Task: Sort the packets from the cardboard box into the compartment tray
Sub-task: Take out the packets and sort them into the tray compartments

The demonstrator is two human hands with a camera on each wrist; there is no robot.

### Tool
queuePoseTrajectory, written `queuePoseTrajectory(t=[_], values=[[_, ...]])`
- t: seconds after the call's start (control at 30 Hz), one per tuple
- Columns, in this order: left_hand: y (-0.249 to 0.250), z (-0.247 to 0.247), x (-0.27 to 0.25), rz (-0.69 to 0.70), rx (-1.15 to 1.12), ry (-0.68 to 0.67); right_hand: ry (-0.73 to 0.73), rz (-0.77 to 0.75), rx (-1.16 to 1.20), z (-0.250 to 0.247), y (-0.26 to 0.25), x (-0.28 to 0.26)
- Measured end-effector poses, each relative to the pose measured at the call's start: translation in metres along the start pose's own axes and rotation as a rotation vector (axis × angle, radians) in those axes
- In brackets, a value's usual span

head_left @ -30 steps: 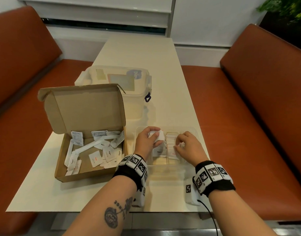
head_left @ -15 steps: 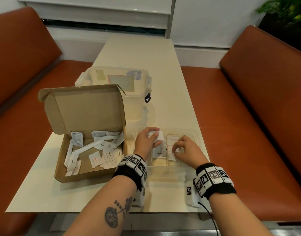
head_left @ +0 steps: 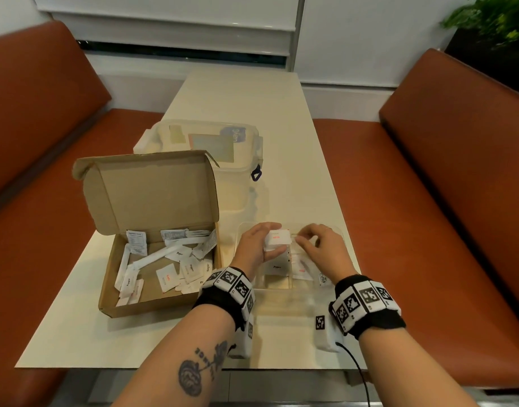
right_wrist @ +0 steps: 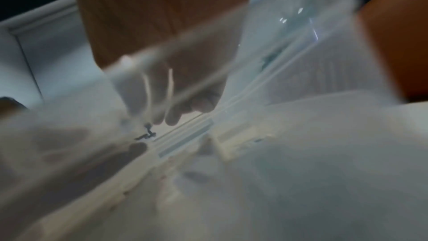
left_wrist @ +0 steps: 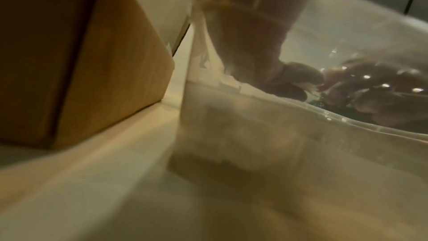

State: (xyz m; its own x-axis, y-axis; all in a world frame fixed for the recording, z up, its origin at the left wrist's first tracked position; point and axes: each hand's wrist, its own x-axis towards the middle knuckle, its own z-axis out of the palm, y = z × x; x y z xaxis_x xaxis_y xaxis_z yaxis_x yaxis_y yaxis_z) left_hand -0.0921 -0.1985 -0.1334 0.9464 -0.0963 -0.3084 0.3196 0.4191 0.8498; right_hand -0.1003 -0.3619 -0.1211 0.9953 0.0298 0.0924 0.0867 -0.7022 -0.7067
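Observation:
The open cardboard box point(head_left: 152, 195) stands on the left of the table with several white packets point(head_left: 170, 268) loose inside. To its right is the clear compartment tray point(head_left: 279, 286), with both hands above it. My left hand point(head_left: 265, 245) grips a small stack of white packets point(head_left: 277, 239), red print on the top one. My right hand point(head_left: 300, 241) has its fingers curled, and the fingertips pinch the stack's right edge. A "Pepper" packet point(head_left: 277, 267) and a red-printed packet point(head_left: 301, 270) lie in separate compartments. Both wrist views look blurrily through the tray wall point(left_wrist: 254, 125) point(right_wrist: 301, 98).
A clear lidded plastic container point(head_left: 205, 142) stands behind the box. Orange benches point(head_left: 428, 230) run along both sides of the cream table point(head_left: 164, 333). The box's side point(left_wrist: 104, 61) is close to the tray's left wall.
My right hand has come up out of the tray's middle compartment to the stack in my left hand. The left hand has stayed almost still.

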Motion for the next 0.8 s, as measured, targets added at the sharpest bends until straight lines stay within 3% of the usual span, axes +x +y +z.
queuePoseTrajectory(t=[0.27, 0.8], values=[[0.005, 0.002, -0.013, -0.06, 0.11, -0.134, -0.063, 0.106, 0.241, 0.008, -0.016, 0.01], [0.002, -0.003, -0.01, 0.004, 0.154, -0.108, -0.094, 0.192, 0.473, 0.005, -0.015, 0.011]])
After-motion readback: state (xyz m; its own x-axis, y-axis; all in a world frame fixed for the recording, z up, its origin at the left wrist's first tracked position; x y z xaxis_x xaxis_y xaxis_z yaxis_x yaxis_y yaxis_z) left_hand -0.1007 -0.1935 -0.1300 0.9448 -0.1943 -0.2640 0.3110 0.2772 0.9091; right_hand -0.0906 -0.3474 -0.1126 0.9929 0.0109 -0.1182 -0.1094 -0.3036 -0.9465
